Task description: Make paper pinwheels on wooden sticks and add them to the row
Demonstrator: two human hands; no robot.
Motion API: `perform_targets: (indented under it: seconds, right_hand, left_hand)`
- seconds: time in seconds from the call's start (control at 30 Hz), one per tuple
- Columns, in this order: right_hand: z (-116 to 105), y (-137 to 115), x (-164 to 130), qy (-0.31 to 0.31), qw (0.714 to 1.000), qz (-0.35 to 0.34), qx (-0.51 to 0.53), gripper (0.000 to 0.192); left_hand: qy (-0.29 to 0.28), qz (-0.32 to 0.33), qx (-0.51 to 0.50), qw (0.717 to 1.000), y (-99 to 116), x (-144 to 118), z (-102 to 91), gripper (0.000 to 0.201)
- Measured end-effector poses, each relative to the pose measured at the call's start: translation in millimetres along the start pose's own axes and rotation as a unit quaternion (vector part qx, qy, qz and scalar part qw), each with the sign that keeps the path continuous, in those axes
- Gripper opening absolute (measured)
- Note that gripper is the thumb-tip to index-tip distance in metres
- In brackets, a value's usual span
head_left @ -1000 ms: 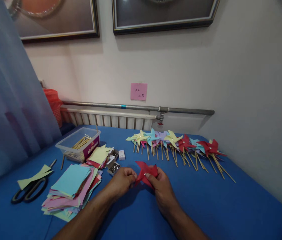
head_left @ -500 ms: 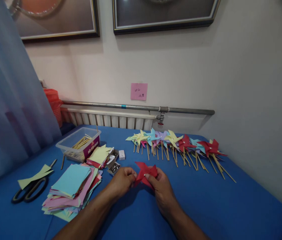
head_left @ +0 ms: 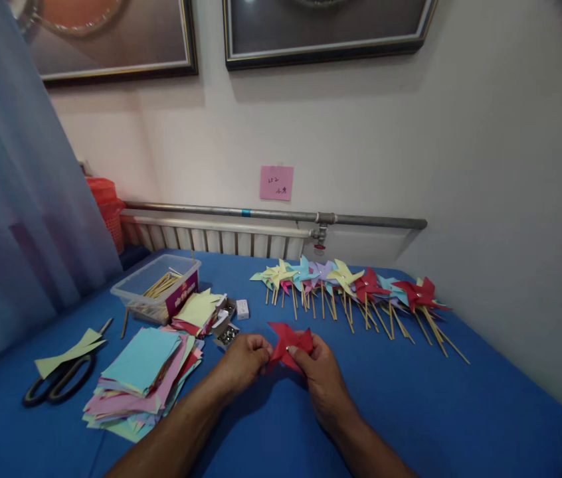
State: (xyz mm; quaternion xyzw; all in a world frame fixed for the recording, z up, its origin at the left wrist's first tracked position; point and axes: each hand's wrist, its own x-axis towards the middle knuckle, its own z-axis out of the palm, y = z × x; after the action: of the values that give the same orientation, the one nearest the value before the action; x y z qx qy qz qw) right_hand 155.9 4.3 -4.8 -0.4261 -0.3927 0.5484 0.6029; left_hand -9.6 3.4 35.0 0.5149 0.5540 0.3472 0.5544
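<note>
A red paper pinwheel (head_left: 285, 342) with a shiny pin at its centre is held between my two hands above the blue table. My right hand (head_left: 321, 373) grips it from the right, thumb pressed by the pin. At its left edge, the fingertips of my left hand (head_left: 248, 358) are pinched on the paper. No stick shows on this pinwheel. Just beyond my left hand are open small boxes of metal pushpins (head_left: 228, 334) and a closed small white box (head_left: 242, 309).
Finished pinwheels on sticks (head_left: 343, 282) lie in a row at the back right. To the left are a stack of coloured paper (head_left: 139, 362), black-handled scissors (head_left: 64, 382) under green paper, and a clear plastic box (head_left: 126, 285) of sticks. A radiator (head_left: 216, 240) stands behind the table.
</note>
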Motion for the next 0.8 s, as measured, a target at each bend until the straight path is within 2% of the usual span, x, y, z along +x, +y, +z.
perform_targets:
  seconds: [0.13, 0.23, 0.37, 0.47, 0.57, 0.8]
  right_hand:
    - [2, -2, -3, -0.009, 1.0, 0.006, 0.009, 0.036]
    - [4, -4, -6, -0.024, 1.0, 0.014, 0.014, 0.038]
    - [8, -3, -9, -0.047, 0.999, 0.019, 0.009, 0.038]
    - [9, -2, -10, -0.053, 0.998, 0.013, -0.004, 0.038]
    - [7, 0, -10, -0.05, 0.999, 0.011, -0.013, 0.039]
    - [2, 9, -2, -0.034, 0.997, -0.011, -0.064, 0.041]
  left_hand:
    - [0.007, 0.013, -0.015, 1.0, -1, 1, -0.5, 0.018]
    - [0.012, 0.021, -0.048, 0.999, -2, 1, -1.1, 0.035]
    - [-0.028, 0.04, -0.12, 0.992, -3, -2, -2.2, 0.055]
    - [-0.054, 0.038, -0.149, 0.987, -2, -5, -2.5, 0.063]
    - [-0.062, 0.034, -0.148, 0.987, 0, -7, -2.4, 0.062]
    - [-0.046, 0.046, -0.103, 0.992, -1, -4, -1.4, 0.042]
